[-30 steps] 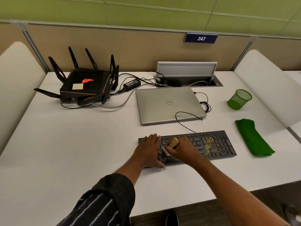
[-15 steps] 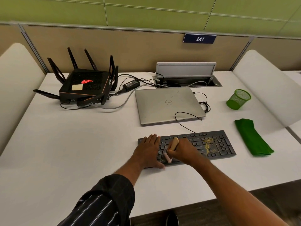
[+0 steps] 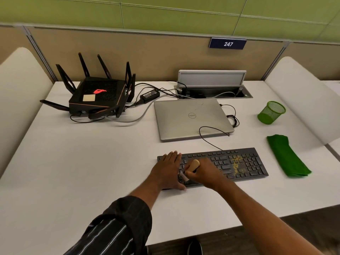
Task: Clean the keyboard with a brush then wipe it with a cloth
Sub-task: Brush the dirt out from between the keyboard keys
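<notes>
On keyboard (image 3: 239,163) – left hand (image 3: 168,171) flat, right hand (image 3: 205,173) gripping brush (image 3: 193,165)

Black keyboard (image 3: 239,164), wooden brush (image 3: 194,165), green cloth (image 3: 287,156)

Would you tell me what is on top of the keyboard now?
The left hand rests on the left end of the keyboard; the right hand holds a brush to the keys; yellow specks lie toward the right. Keys under both hands are hidden.

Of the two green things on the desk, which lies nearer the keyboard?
The folded green cloth, lying flat just off the right end of the keyboard. The green mesh cup stands farther back, level with the laptop.
</notes>
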`<state>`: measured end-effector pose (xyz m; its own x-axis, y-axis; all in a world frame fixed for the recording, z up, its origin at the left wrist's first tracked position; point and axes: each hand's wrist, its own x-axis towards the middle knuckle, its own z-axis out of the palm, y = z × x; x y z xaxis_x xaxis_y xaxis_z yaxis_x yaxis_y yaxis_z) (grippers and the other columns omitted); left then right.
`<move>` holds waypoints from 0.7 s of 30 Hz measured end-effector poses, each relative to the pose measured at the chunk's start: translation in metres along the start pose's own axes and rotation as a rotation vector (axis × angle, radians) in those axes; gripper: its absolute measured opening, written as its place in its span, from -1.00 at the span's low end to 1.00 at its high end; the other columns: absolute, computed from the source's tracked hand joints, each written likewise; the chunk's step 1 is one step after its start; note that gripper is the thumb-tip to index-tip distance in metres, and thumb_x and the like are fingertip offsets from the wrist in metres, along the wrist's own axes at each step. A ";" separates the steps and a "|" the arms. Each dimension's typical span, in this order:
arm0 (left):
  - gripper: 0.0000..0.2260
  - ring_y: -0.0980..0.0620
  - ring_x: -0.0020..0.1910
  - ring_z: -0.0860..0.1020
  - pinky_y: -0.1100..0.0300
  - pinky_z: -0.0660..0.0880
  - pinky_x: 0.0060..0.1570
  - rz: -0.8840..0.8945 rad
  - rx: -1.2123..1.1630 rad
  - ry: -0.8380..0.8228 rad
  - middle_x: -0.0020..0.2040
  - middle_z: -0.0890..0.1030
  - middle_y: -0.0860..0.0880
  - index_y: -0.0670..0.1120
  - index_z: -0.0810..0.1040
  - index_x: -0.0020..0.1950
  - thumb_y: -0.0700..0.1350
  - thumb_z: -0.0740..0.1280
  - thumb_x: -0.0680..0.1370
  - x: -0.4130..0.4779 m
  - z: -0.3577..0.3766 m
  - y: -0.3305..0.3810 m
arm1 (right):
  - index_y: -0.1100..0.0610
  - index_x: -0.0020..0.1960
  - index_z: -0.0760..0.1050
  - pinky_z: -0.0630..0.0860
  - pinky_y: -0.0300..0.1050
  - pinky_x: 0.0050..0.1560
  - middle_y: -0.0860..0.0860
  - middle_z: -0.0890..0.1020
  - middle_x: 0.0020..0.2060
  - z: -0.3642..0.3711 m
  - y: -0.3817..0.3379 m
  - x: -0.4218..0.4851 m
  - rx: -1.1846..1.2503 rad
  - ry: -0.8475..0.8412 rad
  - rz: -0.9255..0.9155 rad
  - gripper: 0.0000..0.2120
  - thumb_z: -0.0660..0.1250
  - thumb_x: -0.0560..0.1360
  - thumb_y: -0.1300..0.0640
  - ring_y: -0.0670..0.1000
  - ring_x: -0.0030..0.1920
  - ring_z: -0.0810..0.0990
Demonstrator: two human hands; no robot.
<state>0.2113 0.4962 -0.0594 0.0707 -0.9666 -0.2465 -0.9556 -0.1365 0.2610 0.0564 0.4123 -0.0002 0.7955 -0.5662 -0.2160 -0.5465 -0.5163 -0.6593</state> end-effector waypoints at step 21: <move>0.19 -0.14 0.65 -0.07 -0.05 -0.07 0.61 0.005 -0.015 0.008 0.67 -0.05 -0.17 -0.17 -0.13 0.66 0.44 0.44 0.36 0.000 0.003 -0.004 | 0.06 -0.29 0.59 0.63 0.02 -0.19 -0.01 0.68 -0.32 -0.009 -0.003 0.014 -0.073 -0.023 -0.026 -0.88 0.37 0.41 0.19 -0.01 -0.27 0.66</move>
<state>0.2140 0.4972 -0.0629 0.0684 -0.9689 -0.2376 -0.9515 -0.1349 0.2765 0.0667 0.4000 0.0053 0.8149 -0.5375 -0.2167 -0.5427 -0.5764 -0.6109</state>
